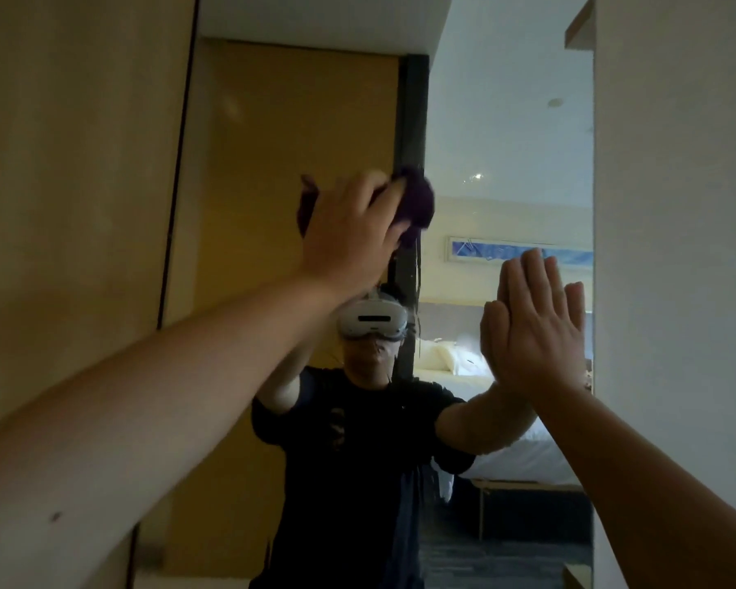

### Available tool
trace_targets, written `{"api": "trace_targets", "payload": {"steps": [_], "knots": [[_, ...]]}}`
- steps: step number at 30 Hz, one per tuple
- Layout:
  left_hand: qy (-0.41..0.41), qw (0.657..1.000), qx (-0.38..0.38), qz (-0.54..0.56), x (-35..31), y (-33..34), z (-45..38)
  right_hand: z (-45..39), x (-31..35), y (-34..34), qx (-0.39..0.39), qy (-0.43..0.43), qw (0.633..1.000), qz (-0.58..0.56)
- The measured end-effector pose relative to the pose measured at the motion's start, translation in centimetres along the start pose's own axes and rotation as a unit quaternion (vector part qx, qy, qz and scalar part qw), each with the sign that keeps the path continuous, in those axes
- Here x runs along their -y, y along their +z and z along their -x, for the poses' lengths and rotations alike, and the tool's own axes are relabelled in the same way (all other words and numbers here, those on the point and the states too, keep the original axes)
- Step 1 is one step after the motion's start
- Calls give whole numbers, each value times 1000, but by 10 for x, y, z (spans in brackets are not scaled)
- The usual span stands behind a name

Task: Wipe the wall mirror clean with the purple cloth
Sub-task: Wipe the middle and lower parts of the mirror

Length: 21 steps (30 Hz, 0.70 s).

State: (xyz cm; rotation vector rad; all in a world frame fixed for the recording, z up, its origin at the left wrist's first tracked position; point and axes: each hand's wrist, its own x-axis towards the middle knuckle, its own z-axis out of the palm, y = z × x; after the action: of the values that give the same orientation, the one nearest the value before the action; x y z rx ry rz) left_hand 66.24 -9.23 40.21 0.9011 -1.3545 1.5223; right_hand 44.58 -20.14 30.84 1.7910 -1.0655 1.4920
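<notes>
Both hands are reaching up to the wall mirror: the left hand is bunching the purple cloth in curled fingers and pressing it against the glass near the mirror's middle, while the right hand is lying flat on the glass with fingers straight and together, near the mirror's right edge, holding nothing. The mirror is standing tall between a wood-toned wall panel on the left and a pale wall on the right, and its surface is showing thin dark streaks running down below the cloth. Reflected in the glass, a person in a dark shirt is wearing a white headset and raising both arms. Behind that reflection, the room is appearing dim: a yellow-brown door is filling the left part, a bed with white bedding and pillows is lying at the right, a framed blue picture is hanging on the far wall above it, and a white ceiling is spreading overhead with a small bright light spot. Dark patterned carpet is showing beneath the bed.
</notes>
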Motion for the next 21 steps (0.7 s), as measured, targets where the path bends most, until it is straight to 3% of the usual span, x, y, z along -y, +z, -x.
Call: {"api": "trace_targets", "payload": {"steps": [3,7,13,21], "knots": [[11,1000,-13,-20,-11,11,-81,0,-2,2,-5,-1,1000,0],[15,997,70,-43,-19,28,-114,0,-3,2,-15,-4,1000,-5],[45,997,61,6,-31,31,-4,1,-4,3,-32,-12,999,-8],[124,982,142,14,-93,-25,193,1,-3,0,-36,-17,999,-16]]}}
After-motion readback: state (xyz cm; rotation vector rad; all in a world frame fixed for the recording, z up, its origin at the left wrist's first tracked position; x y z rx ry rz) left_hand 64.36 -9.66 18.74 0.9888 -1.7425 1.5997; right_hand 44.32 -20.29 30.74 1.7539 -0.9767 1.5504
